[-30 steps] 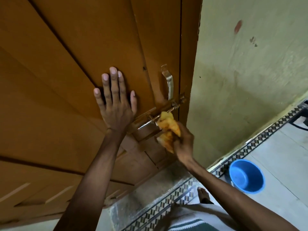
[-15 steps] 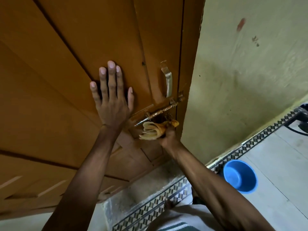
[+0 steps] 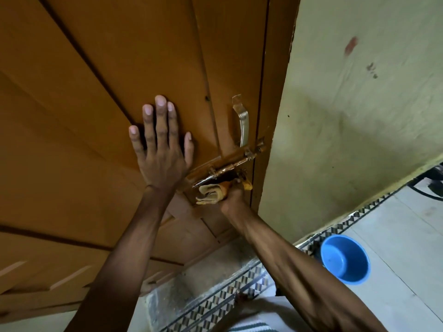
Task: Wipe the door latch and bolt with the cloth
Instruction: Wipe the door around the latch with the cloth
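Note:
A brass sliding bolt point(image 3: 230, 166) runs slantwise across the right edge of the brown wooden door point(image 3: 100, 92), its tip reaching the frame. My right hand point(image 3: 233, 196) is closed on a folded yellow cloth point(image 3: 212, 193) and presses it against the underside of the bolt, hiding the latch plate there. My left hand point(image 3: 160, 144) lies flat on the door, fingers spread, just left of the bolt. A metal pull handle point(image 3: 242, 121) stands upright above the bolt.
A pale green wall point(image 3: 359, 104) stands right of the door frame. A blue plastic bowl point(image 3: 344, 258) sits on the light floor by a patterned tile border point(image 3: 215, 305). Dark cables lie at the far right edge.
My right hand has turned and dropped the cloth from on top of the bolt to beneath it, closer to the door. My left hand stays flat on the door.

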The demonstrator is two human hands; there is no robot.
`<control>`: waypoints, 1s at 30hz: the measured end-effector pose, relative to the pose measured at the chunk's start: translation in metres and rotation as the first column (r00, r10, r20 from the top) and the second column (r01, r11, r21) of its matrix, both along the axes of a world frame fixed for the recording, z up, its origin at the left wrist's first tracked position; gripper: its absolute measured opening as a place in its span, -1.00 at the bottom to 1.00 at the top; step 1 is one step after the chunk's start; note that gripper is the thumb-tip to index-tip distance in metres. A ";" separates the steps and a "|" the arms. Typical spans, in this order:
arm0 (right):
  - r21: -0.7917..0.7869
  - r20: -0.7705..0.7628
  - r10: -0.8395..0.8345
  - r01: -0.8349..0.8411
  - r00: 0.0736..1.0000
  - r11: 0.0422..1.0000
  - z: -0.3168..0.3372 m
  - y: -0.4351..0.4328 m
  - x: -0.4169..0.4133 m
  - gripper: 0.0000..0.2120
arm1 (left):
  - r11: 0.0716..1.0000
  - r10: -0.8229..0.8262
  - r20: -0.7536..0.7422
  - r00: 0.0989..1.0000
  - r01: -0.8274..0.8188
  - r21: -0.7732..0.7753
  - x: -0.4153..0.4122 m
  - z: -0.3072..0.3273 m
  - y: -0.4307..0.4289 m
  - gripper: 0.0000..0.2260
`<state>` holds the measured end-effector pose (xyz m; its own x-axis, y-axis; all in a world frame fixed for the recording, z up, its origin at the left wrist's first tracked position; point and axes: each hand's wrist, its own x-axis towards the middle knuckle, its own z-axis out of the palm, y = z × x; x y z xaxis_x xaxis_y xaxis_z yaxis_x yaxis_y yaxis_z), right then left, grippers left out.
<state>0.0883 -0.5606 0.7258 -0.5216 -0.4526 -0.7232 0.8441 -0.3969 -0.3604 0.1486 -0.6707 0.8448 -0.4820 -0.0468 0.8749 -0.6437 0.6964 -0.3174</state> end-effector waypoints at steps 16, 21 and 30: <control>0.168 -0.170 0.270 -0.242 0.948 0.956 -0.028 0.009 -0.012 -0.70 | 1.000 0.030 -0.020 0.999 -0.030 -0.010 -0.003 -0.001 -0.002 -0.32; 0.133 -0.073 0.261 -0.250 0.963 0.959 0.006 0.045 0.005 -0.76 | 1.000 0.013 -0.012 1.000 -0.013 -0.016 -0.002 0.000 -0.001 -0.34; 0.214 0.001 -0.012 0.012 1.000 0.977 -0.002 0.091 -0.014 -0.62 | 1.000 0.017 -0.017 1.000 -0.017 -0.003 -0.003 0.000 -0.003 -0.34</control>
